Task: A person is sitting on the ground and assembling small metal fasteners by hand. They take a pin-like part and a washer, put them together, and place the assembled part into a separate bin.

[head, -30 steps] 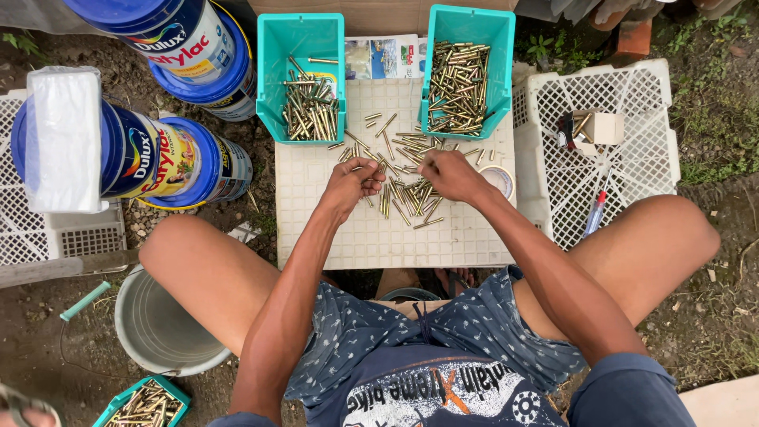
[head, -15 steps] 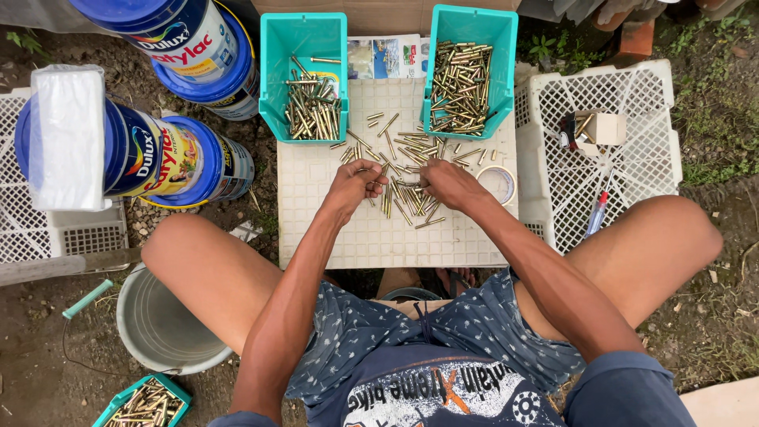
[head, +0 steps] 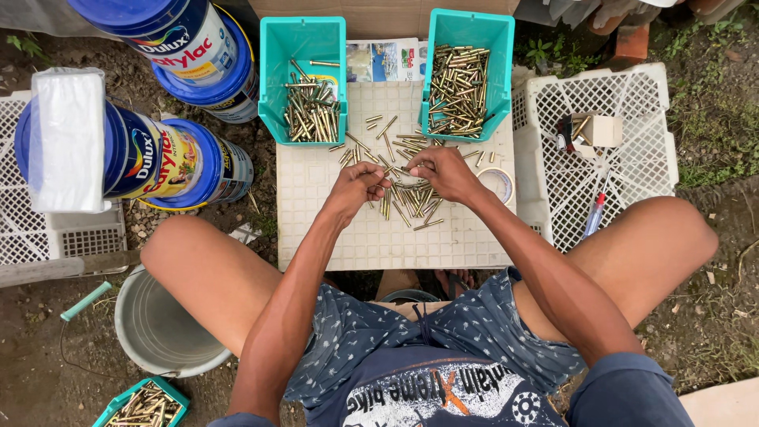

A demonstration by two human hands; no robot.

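Note:
Several loose brass casings (head: 411, 198) lie scattered on a white upturned crate (head: 332, 229) between my knees. My left hand (head: 357, 183) rests at the left edge of the pile, its fingers pinched on a brass casing. Just to its right, my right hand (head: 444, 170) pinches another casing, fingertips almost touching the left ones. Behind the pile stand two teal bins: the left teal bin (head: 303, 47) is partly filled with casings, the right teal bin (head: 470, 32) holds many more.
Blue-lidded paint buckets (head: 174, 47) lie stacked at the left. A white basket (head: 632, 126) on the right holds a small box and a pen. A roll of tape (head: 500, 183) lies by my right wrist. A grey bucket (head: 158, 332) and another teal bin (head: 142, 405) sit lower left.
Both hands have drawn slightly closer together over the pile, fingertips now nearly meeting. Nothing else has moved.

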